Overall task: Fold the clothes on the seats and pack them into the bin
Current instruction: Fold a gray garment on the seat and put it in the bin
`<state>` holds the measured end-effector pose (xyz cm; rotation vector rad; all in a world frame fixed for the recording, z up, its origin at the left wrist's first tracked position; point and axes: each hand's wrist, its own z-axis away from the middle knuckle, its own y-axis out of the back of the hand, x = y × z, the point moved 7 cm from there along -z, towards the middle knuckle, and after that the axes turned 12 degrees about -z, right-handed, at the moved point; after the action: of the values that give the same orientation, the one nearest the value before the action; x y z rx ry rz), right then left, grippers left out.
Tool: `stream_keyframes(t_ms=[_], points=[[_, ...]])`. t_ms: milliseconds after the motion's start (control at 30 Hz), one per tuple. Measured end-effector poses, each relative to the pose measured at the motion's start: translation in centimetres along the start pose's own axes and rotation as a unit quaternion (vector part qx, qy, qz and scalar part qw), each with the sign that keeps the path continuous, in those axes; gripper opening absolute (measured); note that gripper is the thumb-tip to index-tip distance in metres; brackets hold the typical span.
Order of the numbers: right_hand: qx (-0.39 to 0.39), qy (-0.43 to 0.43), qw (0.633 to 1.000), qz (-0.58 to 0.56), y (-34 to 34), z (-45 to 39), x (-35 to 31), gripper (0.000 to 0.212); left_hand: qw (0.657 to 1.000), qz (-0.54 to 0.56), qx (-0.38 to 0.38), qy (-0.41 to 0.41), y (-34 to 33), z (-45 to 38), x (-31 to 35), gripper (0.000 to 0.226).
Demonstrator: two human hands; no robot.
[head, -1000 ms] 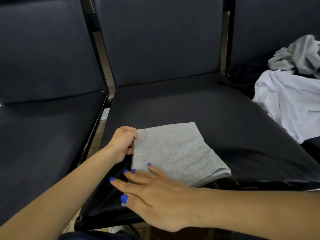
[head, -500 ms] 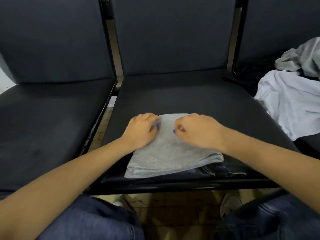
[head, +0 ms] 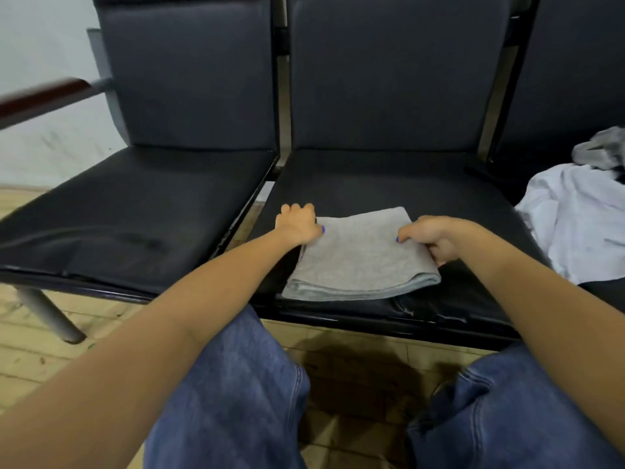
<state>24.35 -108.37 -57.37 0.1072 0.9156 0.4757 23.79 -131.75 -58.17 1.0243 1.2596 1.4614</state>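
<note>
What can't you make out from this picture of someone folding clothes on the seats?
- The bin: nowhere in the head view, so where it stands is unknown.
- Pile of clothes: cut off by the right edge; how many pieces cannot be told.
- Left hand and right hand: fingers tucked under the folded grey garment, hidden by the cloth.
- What kind of garment it is: hidden by its folds.
- Armrest: blurred.

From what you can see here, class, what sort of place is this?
Probably a waiting area: joined black padded seats in a row on a metal frame, a wooden armrest, and a tiled floor.
</note>
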Motion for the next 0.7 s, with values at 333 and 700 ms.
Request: stream_keyframes(t_ms=[333, 700], points=[[0.090, -0.027, 0.996, 0.003, 7.5, 1.4, 2.9, 0.055, 0.825, 0.534, -0.177, 0.057, -2.2, 3.4, 6.5, 0.045], [0.021, -0.035, 0.959, -0.281, 11.9, 4.8, 6.0, 0.008, 0.795, 0.541, -0.266, -0.065, -2.1, 7.2, 13.1, 0.033]])
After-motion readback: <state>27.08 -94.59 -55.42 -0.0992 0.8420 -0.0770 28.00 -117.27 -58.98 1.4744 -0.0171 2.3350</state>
